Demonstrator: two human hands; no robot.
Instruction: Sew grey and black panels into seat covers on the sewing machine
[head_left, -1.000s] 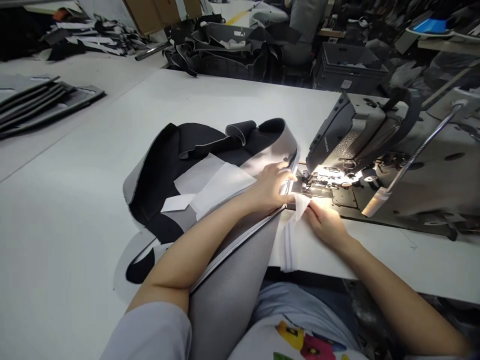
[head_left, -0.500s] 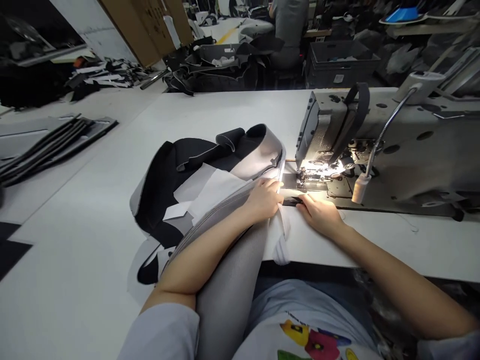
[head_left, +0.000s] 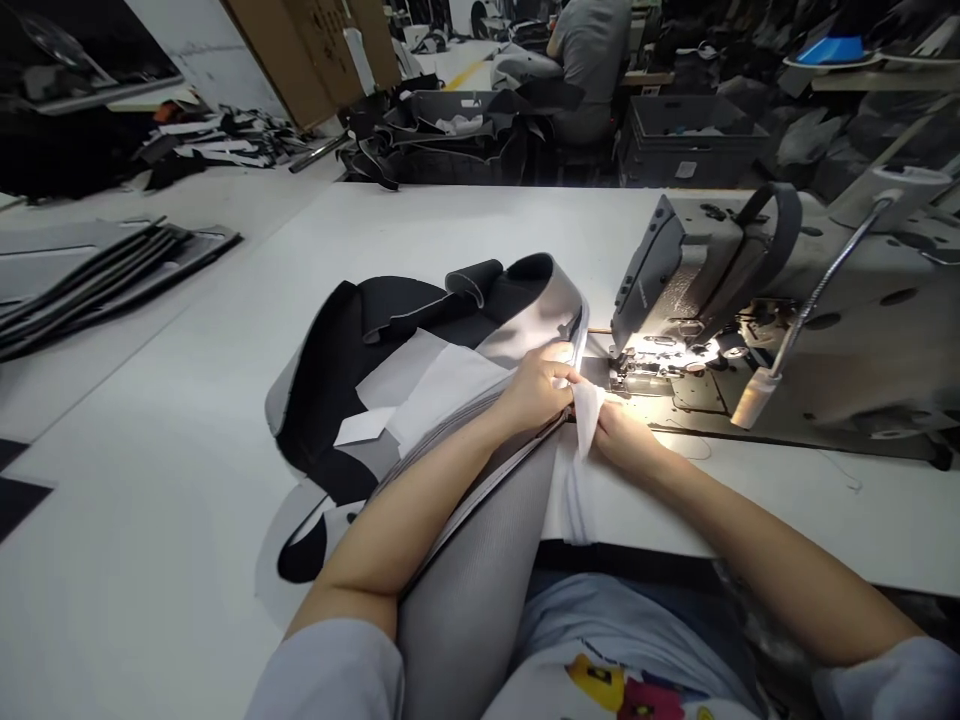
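At sewing machine with illegible lettering, both hands pinching white strip

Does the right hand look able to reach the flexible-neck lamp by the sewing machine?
Probably yes: the lamp hangs to the right of the right hand, with no visible obstacle between them, though the hand would likely first release the white strip it appears to pinch.

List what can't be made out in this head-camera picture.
All in the head view:
Whether the white strip joins the grey fabric: the left hand covers the spot.
Right hand: fingers' ends partly hidden by the strip.
Stack of panels: cut off by the left edge.
Sewing machine: lettering too small.
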